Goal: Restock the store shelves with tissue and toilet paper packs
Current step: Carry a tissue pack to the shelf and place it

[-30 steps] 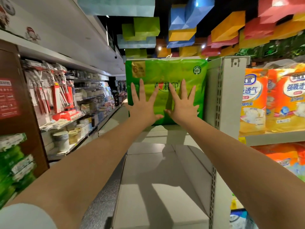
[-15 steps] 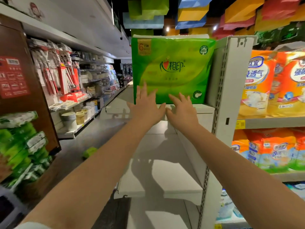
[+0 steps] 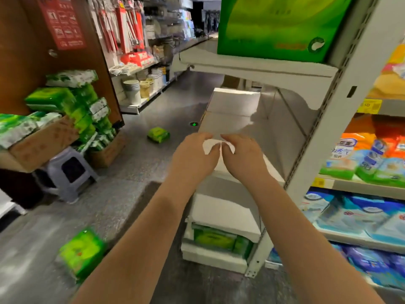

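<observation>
A large green tissue pack stands on the white top shelf of the end rack, up against its upright post. My left hand and right hand hang side by side well below that shelf, over a lower white shelf. Their fingers curl loosely downward and hold nothing. Another green pack lies in the lowest shelf of the same rack. Two more green packs lie on the floor, one near my left arm and a small one farther off.
At the left, green packs are stacked on a cardboard box over a grey stool. The right shelves hold orange packs and blue packs. The grey aisle floor runs ahead past kitchenware shelves.
Both hands left the green pack on the top shelf and dropped down with fingers curling in. My view tilted down toward the lower shelves and floor.
</observation>
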